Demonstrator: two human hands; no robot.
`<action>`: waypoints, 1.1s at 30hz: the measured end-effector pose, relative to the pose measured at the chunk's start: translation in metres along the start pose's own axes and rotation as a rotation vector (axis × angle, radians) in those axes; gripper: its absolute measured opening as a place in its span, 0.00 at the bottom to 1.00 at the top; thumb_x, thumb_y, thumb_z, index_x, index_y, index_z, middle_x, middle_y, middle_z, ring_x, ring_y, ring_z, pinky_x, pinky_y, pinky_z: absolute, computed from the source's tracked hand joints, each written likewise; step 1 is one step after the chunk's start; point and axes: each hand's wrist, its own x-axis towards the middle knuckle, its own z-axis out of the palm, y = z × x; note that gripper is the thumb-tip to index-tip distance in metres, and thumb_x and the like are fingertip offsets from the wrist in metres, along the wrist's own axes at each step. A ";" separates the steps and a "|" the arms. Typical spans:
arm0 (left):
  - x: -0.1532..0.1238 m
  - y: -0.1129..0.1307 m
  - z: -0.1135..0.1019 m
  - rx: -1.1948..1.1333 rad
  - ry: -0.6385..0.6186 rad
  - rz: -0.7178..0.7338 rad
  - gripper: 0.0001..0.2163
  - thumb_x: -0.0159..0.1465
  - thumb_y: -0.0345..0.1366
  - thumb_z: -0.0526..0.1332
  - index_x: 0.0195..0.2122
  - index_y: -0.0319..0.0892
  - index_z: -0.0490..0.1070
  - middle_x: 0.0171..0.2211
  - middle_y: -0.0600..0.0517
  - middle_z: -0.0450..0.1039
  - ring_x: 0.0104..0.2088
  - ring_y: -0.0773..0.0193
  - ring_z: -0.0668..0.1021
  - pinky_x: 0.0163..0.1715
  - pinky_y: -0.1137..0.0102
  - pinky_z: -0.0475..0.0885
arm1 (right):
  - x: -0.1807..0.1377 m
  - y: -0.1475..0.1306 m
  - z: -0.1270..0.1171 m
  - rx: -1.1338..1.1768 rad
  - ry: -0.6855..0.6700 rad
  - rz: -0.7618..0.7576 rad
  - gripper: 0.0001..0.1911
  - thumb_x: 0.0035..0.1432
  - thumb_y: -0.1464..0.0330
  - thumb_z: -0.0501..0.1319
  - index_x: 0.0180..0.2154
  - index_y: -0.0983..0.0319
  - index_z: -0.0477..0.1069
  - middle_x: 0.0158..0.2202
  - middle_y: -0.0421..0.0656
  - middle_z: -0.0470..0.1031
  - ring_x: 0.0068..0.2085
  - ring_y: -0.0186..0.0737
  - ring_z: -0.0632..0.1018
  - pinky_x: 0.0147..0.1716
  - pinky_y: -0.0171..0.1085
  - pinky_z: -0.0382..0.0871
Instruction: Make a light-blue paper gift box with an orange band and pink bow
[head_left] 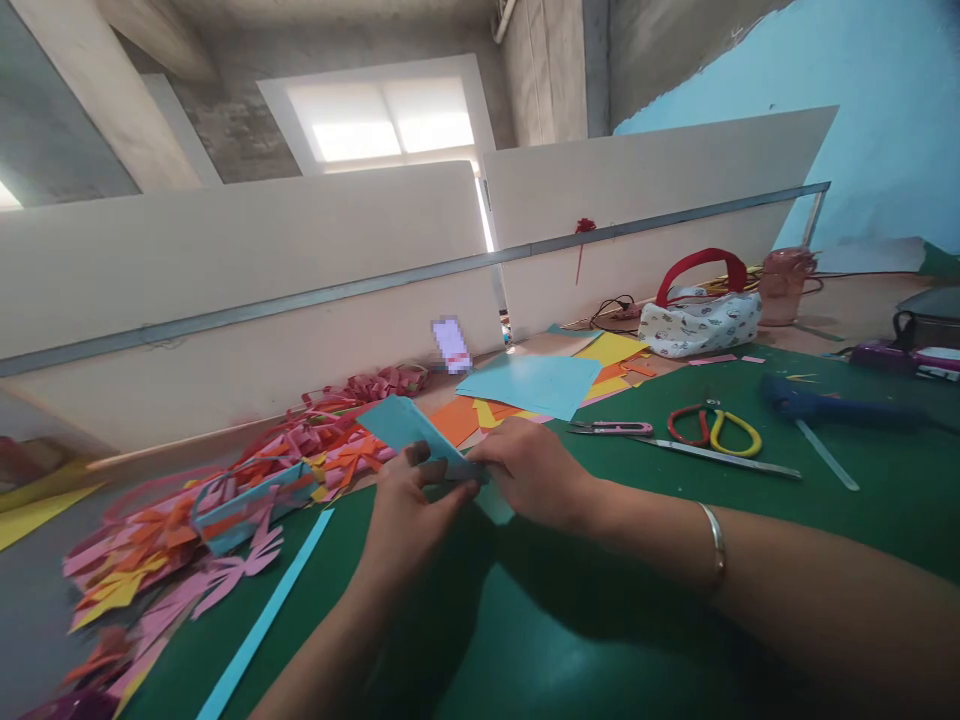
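A folded piece of light-blue paper [403,425] is held up between my two hands, above the green table mat [600,620]. My left hand [416,500] grips its lower edge, thumb in front and fingers behind. At its right end, the fingers of my right hand [529,470] pinch the corner. A bracelet circles my right wrist. Flat beyond my hands lie blue sheets [532,383] over orange and yellow paper [611,350]. Left of my left hand, a narrow blue paper strip [266,615] rests on the mat.
Paper baskets and cut-outs in pink, orange and blue [255,500] pile up at left. Thread snips [619,428], scissors [712,428], a metal ruler [727,460] and a blue glue gun [825,405] with its stick lie at right. Behind stand a cloth bag [701,325] and a pink jug [784,290].
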 end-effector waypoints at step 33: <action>-0.001 -0.003 0.001 0.164 0.348 0.152 0.07 0.52 0.39 0.64 0.27 0.42 0.76 0.44 0.43 0.67 0.48 0.47 0.67 0.46 0.50 0.61 | -0.006 -0.003 0.015 0.177 0.229 0.075 0.09 0.52 0.76 0.56 0.35 0.59 0.70 0.31 0.40 0.74 0.34 0.36 0.72 0.32 0.33 0.61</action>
